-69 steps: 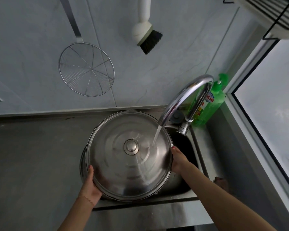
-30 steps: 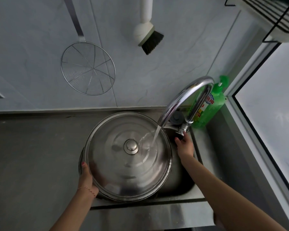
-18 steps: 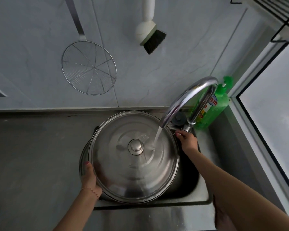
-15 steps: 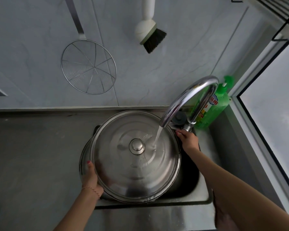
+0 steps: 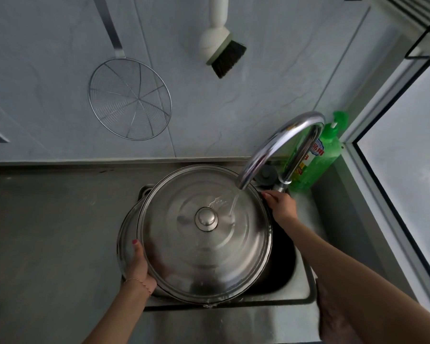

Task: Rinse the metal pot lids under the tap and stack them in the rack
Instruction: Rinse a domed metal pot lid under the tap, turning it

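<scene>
A large round metal pot lid (image 5: 204,259) with a centre knob (image 5: 206,218) is held flat over the sink (image 5: 301,291). Water runs from the curved tap (image 5: 278,142) onto the lid just right of the knob. My left hand (image 5: 140,266) grips the lid's lower left rim. My right hand (image 5: 281,204) is at the lid's upper right rim, right below the tap's base, and what its fingers hold is hidden. The rim of a second metal piece (image 5: 121,242) shows under the lid on the left.
A green soap bottle (image 5: 318,157) stands behind the tap. On the wall hang a wire skimmer (image 5: 129,98) and a white brush (image 5: 221,45). A wire rack (image 5: 422,18) is at the top right. The steel counter (image 5: 47,244) lies left; a window is right.
My right hand left the lid's right rim and went up to the tap's base. The lid shifted slightly right and back under the stream. My left hand kept its grip.
</scene>
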